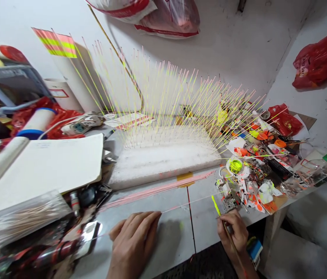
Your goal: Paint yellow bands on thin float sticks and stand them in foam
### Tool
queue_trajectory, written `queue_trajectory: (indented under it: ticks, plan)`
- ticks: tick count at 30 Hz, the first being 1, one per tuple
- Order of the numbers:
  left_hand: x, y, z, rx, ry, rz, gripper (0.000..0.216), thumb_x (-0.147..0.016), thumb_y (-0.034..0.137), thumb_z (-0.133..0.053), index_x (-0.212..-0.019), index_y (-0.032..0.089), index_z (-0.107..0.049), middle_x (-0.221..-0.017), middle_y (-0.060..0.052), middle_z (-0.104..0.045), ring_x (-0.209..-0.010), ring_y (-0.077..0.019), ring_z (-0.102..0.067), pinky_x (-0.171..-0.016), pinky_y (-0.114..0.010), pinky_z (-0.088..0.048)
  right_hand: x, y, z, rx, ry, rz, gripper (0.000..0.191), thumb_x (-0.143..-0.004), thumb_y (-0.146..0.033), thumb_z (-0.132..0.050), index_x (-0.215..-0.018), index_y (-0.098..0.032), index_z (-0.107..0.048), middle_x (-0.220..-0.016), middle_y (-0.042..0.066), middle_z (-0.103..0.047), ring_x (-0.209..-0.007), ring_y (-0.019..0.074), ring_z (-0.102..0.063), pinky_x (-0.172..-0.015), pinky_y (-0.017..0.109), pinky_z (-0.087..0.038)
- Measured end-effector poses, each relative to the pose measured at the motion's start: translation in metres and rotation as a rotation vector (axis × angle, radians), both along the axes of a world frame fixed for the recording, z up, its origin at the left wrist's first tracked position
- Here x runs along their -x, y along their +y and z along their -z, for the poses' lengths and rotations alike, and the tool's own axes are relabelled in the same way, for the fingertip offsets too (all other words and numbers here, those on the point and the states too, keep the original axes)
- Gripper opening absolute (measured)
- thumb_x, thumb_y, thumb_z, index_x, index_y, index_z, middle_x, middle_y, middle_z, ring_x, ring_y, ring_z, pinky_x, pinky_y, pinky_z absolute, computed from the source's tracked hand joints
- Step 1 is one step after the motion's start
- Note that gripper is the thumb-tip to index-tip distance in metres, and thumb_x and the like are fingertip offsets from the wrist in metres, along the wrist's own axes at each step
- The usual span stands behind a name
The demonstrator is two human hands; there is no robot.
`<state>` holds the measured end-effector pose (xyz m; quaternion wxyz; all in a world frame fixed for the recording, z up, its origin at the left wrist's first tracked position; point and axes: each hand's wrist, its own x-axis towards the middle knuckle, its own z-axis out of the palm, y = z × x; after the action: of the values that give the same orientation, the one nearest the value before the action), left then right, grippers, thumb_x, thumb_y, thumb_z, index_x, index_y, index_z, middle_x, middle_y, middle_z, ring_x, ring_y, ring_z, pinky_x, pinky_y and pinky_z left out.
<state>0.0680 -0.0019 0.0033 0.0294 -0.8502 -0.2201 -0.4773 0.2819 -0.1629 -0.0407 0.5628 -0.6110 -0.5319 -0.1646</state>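
Note:
My left hand [132,244] rests near the front edge of the white bench [175,232], pinching a thin pink-tipped stick [189,203] that runs out to the right. My right hand [233,232] grips a slim paintbrush [233,244], and its bristles [215,205] are loaded with bright yellow paint. The brush tip is close to the far end of the stick, but I cannot tell whether they touch. A bundle of pink rods [157,189] lies on the bench just beyond my hands. A small lid of yellow paint [235,166] sits beyond my right hand.
A white foam block [163,159] bristles with several rows of upright painted sticks. Paint-spattered pots and scraps [256,182] crowd the right of the bench. A white folder [41,170], a bag of sticks [21,221], a power strip [82,124] and red plastic bags [282,120] surround them.

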Motion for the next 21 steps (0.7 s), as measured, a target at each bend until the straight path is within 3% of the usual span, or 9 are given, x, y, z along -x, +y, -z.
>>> queue_trajectory:
  ticks: [21]
  plan:
    - [0.0004, -0.0009, 0.0028, -0.023, 0.026, -0.007, 0.013, -0.097, 0.014, -0.05, -0.097, 0.018, -0.062, -0.081, -0.002, -0.069, -0.074, -0.014, -0.063, -0.073, -0.03, -0.036, 0.0011, -0.0037, 0.0063, -0.011, 0.083, 0.003, 0.014, -0.093, -0.01, -0.059, -0.098, -0.022, -0.062, -0.08, 0.0, -0.064, -0.07, 0.013, -0.058, -0.063, 0.023, -0.049]
